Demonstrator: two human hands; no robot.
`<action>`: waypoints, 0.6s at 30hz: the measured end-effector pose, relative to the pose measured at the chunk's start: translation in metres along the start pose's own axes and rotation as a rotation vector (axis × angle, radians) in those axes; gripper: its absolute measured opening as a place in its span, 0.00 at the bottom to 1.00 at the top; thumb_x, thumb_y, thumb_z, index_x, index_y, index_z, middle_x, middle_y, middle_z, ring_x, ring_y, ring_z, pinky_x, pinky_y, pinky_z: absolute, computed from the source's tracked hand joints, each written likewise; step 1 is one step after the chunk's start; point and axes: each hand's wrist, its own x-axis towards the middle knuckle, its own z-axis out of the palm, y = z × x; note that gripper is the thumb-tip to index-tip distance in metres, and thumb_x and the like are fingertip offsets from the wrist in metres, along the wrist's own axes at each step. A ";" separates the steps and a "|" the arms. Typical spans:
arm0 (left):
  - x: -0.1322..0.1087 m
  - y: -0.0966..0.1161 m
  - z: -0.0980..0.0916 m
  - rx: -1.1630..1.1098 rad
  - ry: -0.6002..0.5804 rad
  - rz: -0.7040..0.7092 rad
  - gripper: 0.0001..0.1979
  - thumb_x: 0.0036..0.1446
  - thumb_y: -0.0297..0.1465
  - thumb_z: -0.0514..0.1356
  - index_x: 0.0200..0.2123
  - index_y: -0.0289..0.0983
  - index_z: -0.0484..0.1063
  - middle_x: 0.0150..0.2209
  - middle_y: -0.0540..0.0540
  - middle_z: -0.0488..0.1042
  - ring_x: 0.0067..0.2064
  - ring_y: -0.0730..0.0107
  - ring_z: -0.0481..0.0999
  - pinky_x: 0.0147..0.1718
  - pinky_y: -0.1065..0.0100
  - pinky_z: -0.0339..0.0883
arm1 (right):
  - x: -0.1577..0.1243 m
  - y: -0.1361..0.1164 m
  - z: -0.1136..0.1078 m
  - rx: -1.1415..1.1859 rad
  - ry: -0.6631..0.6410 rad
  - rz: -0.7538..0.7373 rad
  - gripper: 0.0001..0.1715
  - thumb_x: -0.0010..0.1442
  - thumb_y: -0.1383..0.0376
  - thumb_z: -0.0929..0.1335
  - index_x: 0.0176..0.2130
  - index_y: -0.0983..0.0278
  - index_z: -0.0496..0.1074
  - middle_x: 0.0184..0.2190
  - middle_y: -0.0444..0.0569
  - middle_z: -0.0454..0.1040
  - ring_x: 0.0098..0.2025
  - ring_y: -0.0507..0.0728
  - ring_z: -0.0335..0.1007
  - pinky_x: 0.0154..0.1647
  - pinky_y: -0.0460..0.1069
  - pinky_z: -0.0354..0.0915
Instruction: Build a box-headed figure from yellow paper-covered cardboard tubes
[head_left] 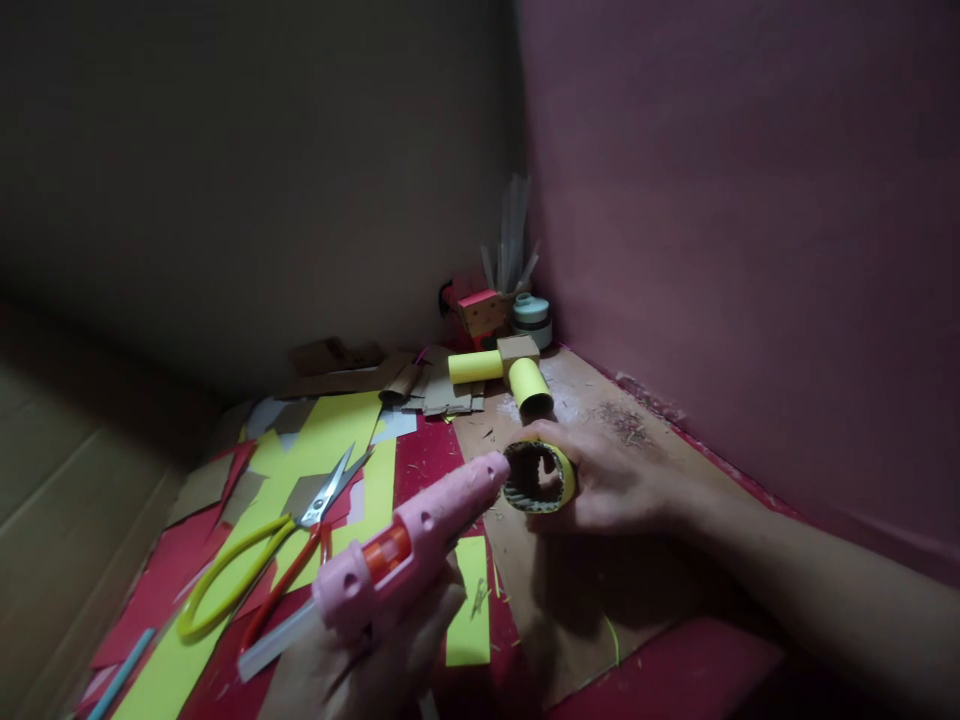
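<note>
My left hand [375, 650] is closed around a pink hot glue gun [420, 530], with a clear glue stick [277, 640] poking out of its back end. The gun's nozzle points at the rim of a yellow-covered cardboard tube [568, 482], at or very near its edge. My right hand [604, 480] wraps round this tube, whose open corrugated end faces me. Beyond it, two more yellow tubes [530, 385] lie beside a small brown cardboard box [517, 349]; whether they are attached to it I cannot tell.
Yellow-handled scissors [262, 560] lie open on yellow paper [337, 425] at left, near a red-handled tool [281, 590]. At the back are cardboard scraps [442, 385], a box-headed figure [480, 312], a pale blue jar [531, 315] and upright glue sticks [512, 235]. Walls close the corner.
</note>
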 end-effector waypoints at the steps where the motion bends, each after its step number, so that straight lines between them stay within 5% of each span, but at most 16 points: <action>1: 0.001 0.002 0.001 0.027 0.007 -0.012 0.26 0.52 0.27 0.64 0.56 0.46 0.72 0.45 0.46 0.80 0.39 0.58 0.80 0.30 0.72 0.78 | 0.000 0.000 0.000 -0.002 0.010 -0.003 0.27 0.48 0.66 0.74 0.47 0.64 0.68 0.35 0.45 0.71 0.35 0.54 0.68 0.34 0.49 0.65; 5: 0.000 0.012 0.007 0.117 0.080 -0.065 0.24 0.55 0.33 0.63 0.57 0.49 0.71 0.54 0.49 0.75 0.39 0.60 0.79 0.33 0.72 0.78 | 0.000 0.001 -0.001 -0.011 0.058 -0.038 0.25 0.49 0.66 0.74 0.47 0.63 0.68 0.37 0.46 0.71 0.36 0.54 0.68 0.34 0.48 0.65; 10: -0.005 0.016 0.012 0.182 0.148 -0.169 0.24 0.55 0.39 0.62 0.57 0.51 0.71 0.59 0.52 0.70 0.36 0.65 0.79 0.16 0.80 0.69 | 0.001 0.004 -0.001 -0.014 0.117 -0.075 0.25 0.48 0.68 0.74 0.46 0.61 0.67 0.37 0.43 0.71 0.36 0.53 0.68 0.35 0.47 0.65; 13: -0.004 0.013 0.010 0.113 0.102 -0.157 0.23 0.57 0.40 0.61 0.57 0.51 0.70 0.58 0.51 0.72 0.51 0.55 0.76 0.36 0.74 0.77 | 0.001 0.004 -0.003 -0.046 0.138 -0.053 0.25 0.47 0.69 0.74 0.45 0.61 0.67 0.37 0.43 0.70 0.35 0.53 0.67 0.34 0.47 0.65; 15: -0.001 0.012 0.008 0.050 0.034 -0.122 0.23 0.58 0.40 0.60 0.58 0.50 0.70 0.56 0.49 0.74 0.57 0.52 0.72 0.53 0.64 0.72 | 0.002 0.003 -0.005 -0.056 0.138 -0.032 0.25 0.47 0.69 0.74 0.44 0.61 0.67 0.36 0.42 0.70 0.35 0.52 0.67 0.34 0.46 0.65; 18: 0.002 0.012 0.008 0.002 -0.035 -0.082 0.23 0.59 0.38 0.61 0.58 0.49 0.70 0.54 0.48 0.75 0.60 0.50 0.68 0.59 0.59 0.66 | 0.001 0.003 -0.005 -0.073 0.142 -0.040 0.25 0.48 0.69 0.74 0.45 0.60 0.67 0.37 0.42 0.71 0.36 0.53 0.67 0.35 0.46 0.65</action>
